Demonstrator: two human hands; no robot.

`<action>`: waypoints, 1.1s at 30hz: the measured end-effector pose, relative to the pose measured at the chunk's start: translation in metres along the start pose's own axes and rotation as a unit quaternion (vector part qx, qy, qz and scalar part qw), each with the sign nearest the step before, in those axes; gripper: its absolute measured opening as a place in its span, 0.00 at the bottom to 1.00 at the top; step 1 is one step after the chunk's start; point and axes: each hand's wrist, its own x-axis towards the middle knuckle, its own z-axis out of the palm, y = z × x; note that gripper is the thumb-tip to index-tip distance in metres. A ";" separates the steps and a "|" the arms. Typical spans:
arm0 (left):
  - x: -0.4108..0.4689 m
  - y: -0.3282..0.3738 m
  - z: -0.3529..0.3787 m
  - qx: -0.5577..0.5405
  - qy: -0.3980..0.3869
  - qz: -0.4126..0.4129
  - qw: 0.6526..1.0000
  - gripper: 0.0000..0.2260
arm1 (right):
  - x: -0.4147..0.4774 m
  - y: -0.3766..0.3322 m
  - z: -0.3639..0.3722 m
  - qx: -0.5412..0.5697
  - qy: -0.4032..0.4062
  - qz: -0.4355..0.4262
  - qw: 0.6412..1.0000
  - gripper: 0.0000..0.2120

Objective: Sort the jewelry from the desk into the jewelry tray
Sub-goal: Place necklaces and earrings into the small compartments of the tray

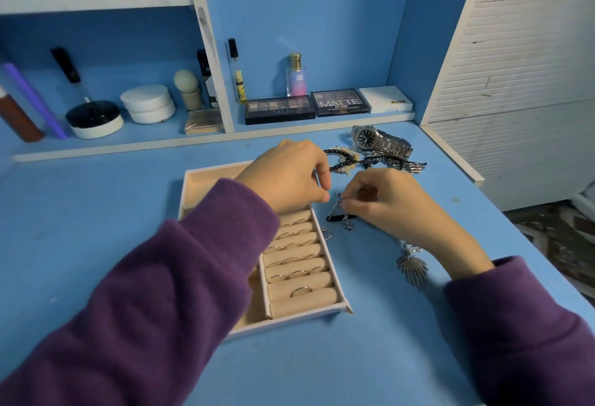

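- The left hand [289, 177], in a purple sleeve [154, 293], reaches across the jewelry tray [193, 180]; its fingers are curled narrow, thumb and forefinger pinched together beside the right hand's fingertips.
- The right hand [389, 203] is curled in too, its fingertips [346, 204] closed on a thin silver chain [338, 199] that hangs down between the two hands.
- Whether the left hand's pinch actually grips that chain is hard to tell; the fingertips meet in a small blurred spot.
- Just below the right fingertips a black piece [339, 217] lies on the blue desk [354, 341], with small silver bits beside it.
- Under the left wrist, the tray's ring rolls [299, 264] hold thin rings [301, 291] in several rows.
- Just beyond the left knuckles lie black and pale bead bracelets [343, 159]; past them sits a silver watch [370, 140].
- Beside the right forearm, near the cuff, a silver leaf-shaped pendant [412, 267] lies on the desk.
- Far beyond both hands, eyeshadow palettes [339, 103] and a perfume bottle [296, 77] stand in the shelf.
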 end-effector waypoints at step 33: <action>0.007 0.022 0.020 0.123 -0.145 0.016 0.982 0.03 | -0.001 -0.011 -0.013 0.376 0.160 -0.004 0.913 0.09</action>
